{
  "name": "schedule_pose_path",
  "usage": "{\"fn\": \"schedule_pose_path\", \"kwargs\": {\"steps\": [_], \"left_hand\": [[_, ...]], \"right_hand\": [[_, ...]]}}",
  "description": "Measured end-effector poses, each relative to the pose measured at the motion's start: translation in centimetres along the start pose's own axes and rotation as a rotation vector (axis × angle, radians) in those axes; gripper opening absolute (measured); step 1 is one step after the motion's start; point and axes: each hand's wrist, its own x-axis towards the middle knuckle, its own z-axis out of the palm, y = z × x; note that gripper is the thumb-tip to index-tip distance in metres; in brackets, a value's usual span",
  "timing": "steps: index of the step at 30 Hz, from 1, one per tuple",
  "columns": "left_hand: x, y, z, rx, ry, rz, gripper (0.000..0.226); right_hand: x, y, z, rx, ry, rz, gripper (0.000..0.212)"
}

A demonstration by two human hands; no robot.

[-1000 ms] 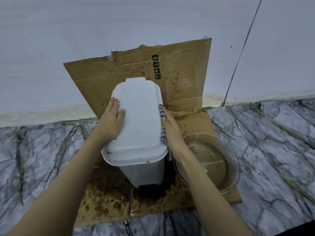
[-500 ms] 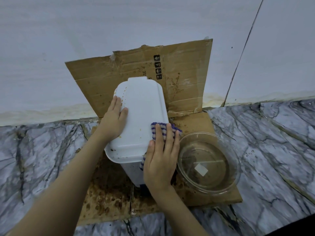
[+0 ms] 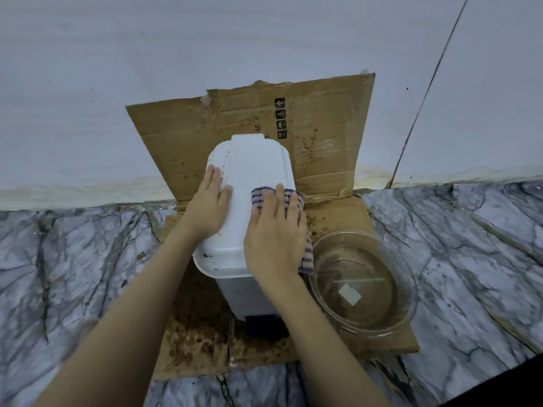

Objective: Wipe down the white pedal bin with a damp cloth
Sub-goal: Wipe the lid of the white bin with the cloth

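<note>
The white bin [image 3: 249,183] stands on stained cardboard [image 3: 199,333]. The left hand [image 3: 210,207] lies flat, steadying its lid; the right hand [image 3: 274,233] presses the cloth [image 3: 264,196] (blue-striped) flat on top.

The white pedal bin [image 3: 249,183] is standing upright on stained cardboard, its lid closed and its rounded rectangular top speckled with small orange-brown spots along the left edge and near the front rim, with a black pedal [image 3: 264,326] showing at the base in front. The cloth [image 3: 266,195], striped in blue and a pale colour, is lying flattened on the right part of the lid and hanging down the bin's right side.
</note>
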Motion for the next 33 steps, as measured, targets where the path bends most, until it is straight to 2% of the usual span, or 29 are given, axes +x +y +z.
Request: {"fn": "schedule_pose_path", "kwargs": {"steps": [2, 5, 8, 10, 12, 16, 19, 24, 27, 29, 32, 33], "left_hand": [[0.0, -0.1, 0.0, 0.002, 0.001, 0.006, 0.059], [0.0, -0.1, 0.0, 0.003, -0.007, 0.014, 0.059], [-0.1, 0.0, -0.1, -0.003, -0.018, 0.012, 0.059], [-0.1, 0.1, -0.1, -0.003, -0.023, 0.011, 0.059], [-0.1, 0.1, -0.2, -0.002, -0.026, 0.006, 0.059], [0.0, 0.0, -0.2, -0.002, -0.018, 0.006, 0.059], [0.0, 0.0, -0.2, -0.014, -0.011, 0.005, 0.058], [-0.1, 0.0, -0.1, -0.015, -0.015, 0.013, 0.059], [-0.1, 0.1, -0.2, 0.000, -0.018, 0.014, 0.059], [-0.1, 0.2, -0.2, 0.012, -0.024, 0.010, 0.059], [-0.1, 0.2, -0.3, 0.025, -0.024, 0.010, 0.059], [-0.1, 0.1, -0.2, 0.026, -0.022, 0.010, 0.059]], "right_hand": [[-1.6, 0.0, 0.2, 0.019, 0.068, -0.053, 0.046], [-2.4, 1.9, 0.1, 0.093, 0.080, -0.216, 0.043], [-1.7, 4.5, -0.6, 0.192, -0.015, -0.343, 0.046], [-0.8, 5.3, -1.1, 0.276, -0.116, -0.279, 0.048], [-0.1, 5.1, -0.8, 0.267, -0.121, -0.188, 0.049], [0.8, 2.5, 0.5, 0.023, 0.050, -0.143, 0.048], [0.6, 1.6, 1.0, -0.053, 0.131, -0.134, 0.046], [-2.4, 3.0, 2.3, 0.040, 0.368, -0.315, 0.036], [-1.8, 5.1, 2.6, 0.131, 0.415, -0.415, 0.035], [-1.3, 6.3, 2.6, 0.275, 0.377, -0.368, 0.040], [-1.6, 6.9, 3.0, 0.673, 0.282, -0.092, 0.050], [-1.9, 6.8, 3.3, 0.739, 0.288, -0.013, 0.050]]}}
